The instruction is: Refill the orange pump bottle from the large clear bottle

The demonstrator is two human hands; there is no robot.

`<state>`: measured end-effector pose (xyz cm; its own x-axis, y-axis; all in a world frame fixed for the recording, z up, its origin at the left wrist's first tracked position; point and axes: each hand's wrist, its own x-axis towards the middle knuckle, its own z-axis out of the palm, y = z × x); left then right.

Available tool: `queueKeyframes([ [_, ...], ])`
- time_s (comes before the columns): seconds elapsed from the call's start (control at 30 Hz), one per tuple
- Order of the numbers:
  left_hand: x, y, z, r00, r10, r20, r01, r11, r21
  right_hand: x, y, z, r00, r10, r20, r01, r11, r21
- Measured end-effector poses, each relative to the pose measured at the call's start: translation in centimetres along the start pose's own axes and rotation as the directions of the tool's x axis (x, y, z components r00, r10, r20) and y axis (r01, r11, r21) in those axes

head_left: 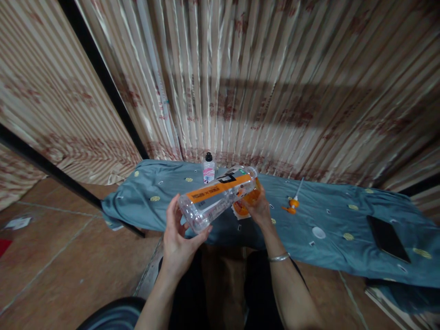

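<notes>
My left hand [182, 236] is closed around the base end of a large clear bottle [220, 195] with an orange and grey label. The bottle is tilted over the table, its other end raised toward the upper right. Behind that far end my right hand [258, 206] grips an orange see-through bottle [253, 195], partly hidden by the clear one. Whether the two bottles touch, I cannot tell. An orange pump head [293, 205] with a pale tube lies on the cloth to the right of my right hand.
A blue-grey patterned cloth [330, 211] covers the narrow table. A small clear bottle [208, 168] with a black cap stands at the back. Farther right lies a dark phone-like slab [388, 238]. A striped curtain [240, 91] hangs behind, and black poles [103, 78] rise at the left.
</notes>
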<state>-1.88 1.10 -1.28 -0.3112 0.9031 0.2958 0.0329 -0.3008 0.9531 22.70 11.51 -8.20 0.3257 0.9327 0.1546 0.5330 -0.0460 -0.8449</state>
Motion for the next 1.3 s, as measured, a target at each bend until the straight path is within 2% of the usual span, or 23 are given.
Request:
queueKeyframes([
  [0.23, -0.1, 0.1, 0.1, 1.000, -0.008, -0.008, 0.008, 1.000, 0.005, -0.1, 0.5, 0.0, 0.998, -0.055, -0.001, 0.055, 0.998, -0.013],
  [0.47, 0.0, 0.2, 0.1, 1.000, -0.004, -0.006, 0.003, 1.000, -0.014, -0.2, -0.2, -0.1, 1.000, -0.014, 0.004, 0.014, 1.000, -0.001],
  [0.73, 0.0, -0.1, -0.1, 0.999, -0.041, 0.000, 0.041, 0.999, 0.003, -0.1, 0.2, 0.1, 0.998, -0.063, -0.012, 0.063, 0.998, 0.014],
  [0.87, -0.3, -0.8, -0.5, 0.996, -0.071, 0.048, 0.071, 0.997, 0.013, 0.0, 0.6, 0.2, 0.999, -0.033, -0.011, 0.032, 0.999, -0.024],
  [0.97, -0.6, -1.5, -0.6, 0.996, -0.087, 0.024, 0.087, 0.996, -0.016, 0.5, 1.2, 0.2, 1.000, 0.028, 0.000, -0.028, 0.998, -0.052],
  [1.07, -0.8, -1.9, -0.5, 0.995, -0.095, 0.043, 0.096, 0.995, -0.026, 0.8, 1.6, 0.1, 0.999, 0.031, 0.030, -0.029, 0.998, -0.049],
  [1.2, -1.1, -2.0, 0.0, 0.997, -0.083, -0.001, 0.083, 0.995, -0.063, 0.6, 1.3, 0.1, 1.000, 0.027, -0.006, -0.027, 0.999, -0.042],
  [1.3, -1.0, -2.1, -0.1, 0.996, -0.090, 0.006, 0.090, 0.995, -0.053, 0.1, 0.6, 0.2, 0.999, 0.024, -0.044, -0.027, 0.997, -0.071],
])
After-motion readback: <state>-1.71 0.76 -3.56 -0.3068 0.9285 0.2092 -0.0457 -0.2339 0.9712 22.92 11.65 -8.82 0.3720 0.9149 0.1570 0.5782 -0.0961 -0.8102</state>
